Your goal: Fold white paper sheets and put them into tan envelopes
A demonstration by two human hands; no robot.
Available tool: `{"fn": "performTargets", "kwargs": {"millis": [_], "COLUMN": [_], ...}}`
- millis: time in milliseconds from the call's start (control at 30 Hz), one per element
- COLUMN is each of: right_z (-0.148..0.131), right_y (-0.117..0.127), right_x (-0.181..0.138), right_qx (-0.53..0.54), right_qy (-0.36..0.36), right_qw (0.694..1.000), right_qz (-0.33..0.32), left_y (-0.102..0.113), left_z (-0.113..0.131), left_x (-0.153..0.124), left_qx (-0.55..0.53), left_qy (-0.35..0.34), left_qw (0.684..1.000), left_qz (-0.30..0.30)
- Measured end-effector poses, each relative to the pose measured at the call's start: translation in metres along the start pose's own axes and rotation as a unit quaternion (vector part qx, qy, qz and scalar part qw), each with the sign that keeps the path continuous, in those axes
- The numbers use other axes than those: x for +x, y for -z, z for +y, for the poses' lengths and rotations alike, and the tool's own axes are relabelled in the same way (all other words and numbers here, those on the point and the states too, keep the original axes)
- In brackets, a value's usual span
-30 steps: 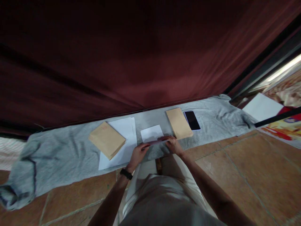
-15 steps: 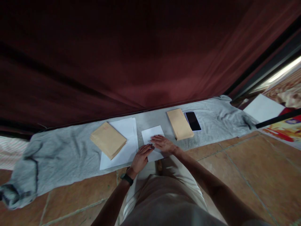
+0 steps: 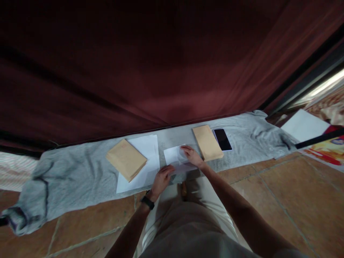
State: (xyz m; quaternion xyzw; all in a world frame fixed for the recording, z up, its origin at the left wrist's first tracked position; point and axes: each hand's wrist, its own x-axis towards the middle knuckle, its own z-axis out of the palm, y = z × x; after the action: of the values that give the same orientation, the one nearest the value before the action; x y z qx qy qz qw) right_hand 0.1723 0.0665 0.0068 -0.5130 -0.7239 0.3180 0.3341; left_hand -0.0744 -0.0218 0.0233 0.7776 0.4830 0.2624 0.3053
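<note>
A white sheet of paper (image 3: 171, 154) lies in front of me on the grey cloth, its near part lifted and folding back over the far part. At its near left corner, my left hand (image 3: 162, 178) is closed on the edge; a dark watch (image 3: 147, 202) circles that wrist. My right hand (image 3: 192, 156) grips the raised part of the sheet at the right side, fingertips towards its far edge. To the left, a stack of brown envelopes (image 3: 127, 159) rests on larger white sheets (image 3: 150, 148). Another brown envelope stack (image 3: 207, 142) is just beyond my right hand.
A phone (image 3: 223, 139) with a dark screen lies right of the envelopes. The grey cloth (image 3: 77, 179) covers a narrow bench-like surface against a dark red curtain (image 3: 172, 71). Tiled floor (image 3: 268, 186) is below; a white sheet (image 3: 305, 125) sits at far right.
The near part of the white sheet has come up and folded away from me. My right hand has moved up and right with it; the left has shifted slightly towards me.
</note>
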Motion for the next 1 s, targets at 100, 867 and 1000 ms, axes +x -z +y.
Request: {"fn": "performTargets", "kwargs": {"millis": [100,867,1000], "right_z": [0.007,-0.016,-0.02], "right_y": [0.011,0.001,-0.003], "right_x": [-0.026,-0.049,-0.049], "right_qx": [0.036,-0.167,-0.236], "right_qy": [-0.024,-0.166,-0.192], "right_qw": [0.999,0.967,0.947], "right_qz": [0.014,0.102,0.099], "left_y": [0.002,0.002,0.004], "left_z": [0.001,0.018,0.019], "left_x": [0.007,0.043,0.046], "left_qx": [-0.045,0.021,0.041], "left_qy": [0.097,0.277,0.296], "left_qw": [0.993,0.954,0.95], "left_qz": [0.038,0.111,0.086]}}
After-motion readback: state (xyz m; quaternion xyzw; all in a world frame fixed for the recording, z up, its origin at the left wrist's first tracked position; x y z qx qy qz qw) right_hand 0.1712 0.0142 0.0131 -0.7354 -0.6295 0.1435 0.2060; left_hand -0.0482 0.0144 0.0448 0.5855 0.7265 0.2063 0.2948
